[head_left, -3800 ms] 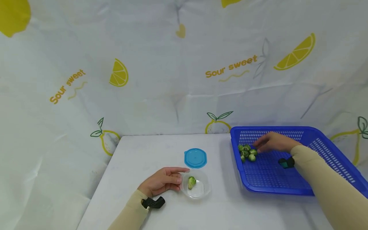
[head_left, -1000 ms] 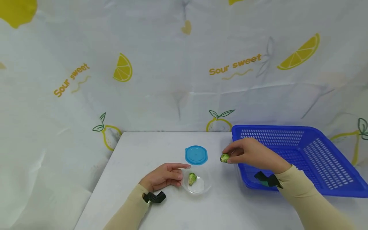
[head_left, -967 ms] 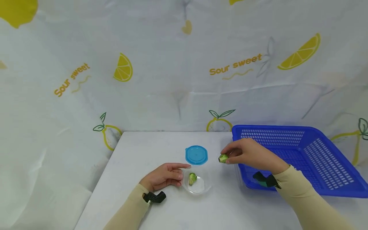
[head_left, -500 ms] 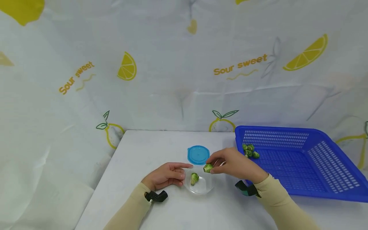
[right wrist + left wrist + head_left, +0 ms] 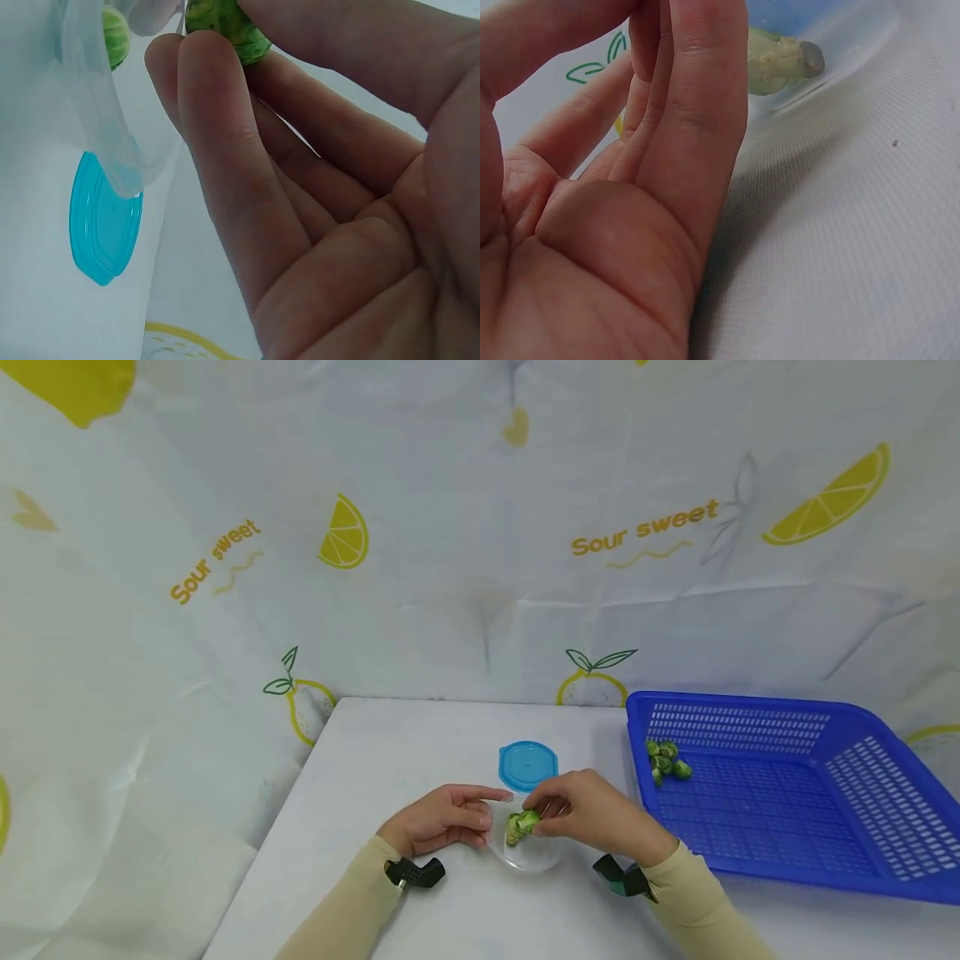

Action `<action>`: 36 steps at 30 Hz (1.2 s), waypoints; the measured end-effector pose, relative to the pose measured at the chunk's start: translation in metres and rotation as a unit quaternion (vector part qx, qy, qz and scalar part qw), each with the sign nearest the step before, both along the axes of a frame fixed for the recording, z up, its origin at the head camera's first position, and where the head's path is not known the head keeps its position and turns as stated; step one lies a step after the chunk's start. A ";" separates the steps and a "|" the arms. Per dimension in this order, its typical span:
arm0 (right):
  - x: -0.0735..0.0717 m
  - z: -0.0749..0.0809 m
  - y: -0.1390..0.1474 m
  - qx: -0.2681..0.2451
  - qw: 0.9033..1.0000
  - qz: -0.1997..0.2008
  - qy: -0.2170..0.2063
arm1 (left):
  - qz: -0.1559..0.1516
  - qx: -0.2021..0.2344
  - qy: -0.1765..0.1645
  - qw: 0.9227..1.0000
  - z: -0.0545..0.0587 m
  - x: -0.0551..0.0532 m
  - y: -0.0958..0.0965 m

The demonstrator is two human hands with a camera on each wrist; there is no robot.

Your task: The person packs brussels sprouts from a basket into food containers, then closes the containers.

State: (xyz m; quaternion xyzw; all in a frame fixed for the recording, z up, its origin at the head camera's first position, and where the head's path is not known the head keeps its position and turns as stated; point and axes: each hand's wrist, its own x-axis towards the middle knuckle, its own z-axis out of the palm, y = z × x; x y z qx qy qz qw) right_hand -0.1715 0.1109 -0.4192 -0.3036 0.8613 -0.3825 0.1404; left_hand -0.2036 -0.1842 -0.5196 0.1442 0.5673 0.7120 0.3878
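My right hand (image 5: 596,810) pinches a Brussels sprout (image 5: 530,821) between thumb and fingers, over a small clear plastic container (image 5: 536,858). Inside that container lies another Brussels sprout (image 5: 513,833), partly behind the held one. Against the container's left side, my left hand (image 5: 442,818) holds it, the index finger reaching along the back rim and the thumb at the wall. The right wrist view shows the pinched sprout (image 5: 225,22) close to the container wall (image 5: 97,112). Seen through clear plastic in the left wrist view is a sprout (image 5: 776,61), partly hidden by the fingers.
A blue lid (image 5: 528,765) lies on the white table (image 5: 420,743) just behind the container. To the right stands a large blue perforated basket (image 5: 765,810), with several Brussels sprouts (image 5: 667,762) at its left end. A lemon-print cloth (image 5: 450,568) hangs behind.
From the basket, my right hand has brought a sprout leftward and down to over the container. My left hand has stayed at the container's side. The camera view has shifted slightly.
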 end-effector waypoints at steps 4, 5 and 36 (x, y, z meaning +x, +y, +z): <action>0.003 0.000 -0.004 0.005 1.000 0.000 0.003 | -0.005 0.006 0.004 1.000 0.002 0.000 0.001; 0.003 0.000 -0.005 0.007 1.000 -0.001 0.004 | -0.006 0.007 0.004 1.000 0.003 0.000 0.000; 0.008 -0.020 -0.026 0.039 0.999 0.027 0.017 | -0.009 0.023 -0.005 1.000 0.001 0.001 -0.001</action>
